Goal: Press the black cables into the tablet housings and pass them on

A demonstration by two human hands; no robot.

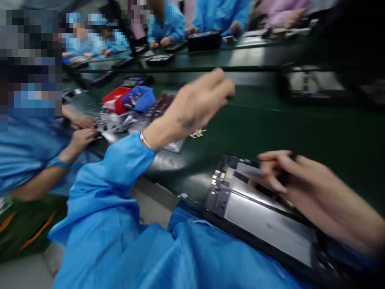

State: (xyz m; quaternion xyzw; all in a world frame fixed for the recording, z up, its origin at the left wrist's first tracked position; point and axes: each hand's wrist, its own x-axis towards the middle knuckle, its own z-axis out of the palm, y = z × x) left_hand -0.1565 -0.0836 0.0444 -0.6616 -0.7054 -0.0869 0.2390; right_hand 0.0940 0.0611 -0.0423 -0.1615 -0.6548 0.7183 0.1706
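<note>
Workers [221,16] in blue smocks [170,24], some with blue caps [75,18], line long green benches [249,124] on what appears to be an electronics factory's assembly floor. A red bin [111,102] and a blue bin [142,99] stand on the near bench, where a flat electronic device [264,226] lies with silver panels exposed; black units [161,60] sit along the row behind.

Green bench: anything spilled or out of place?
Possibly: small pale strips lie loose on the green bench, below the left hand in the picture, outside the red bin and blue bin. They look scattered, though perhaps deliberately. Blur leaves the opened device hard to judge.
</note>
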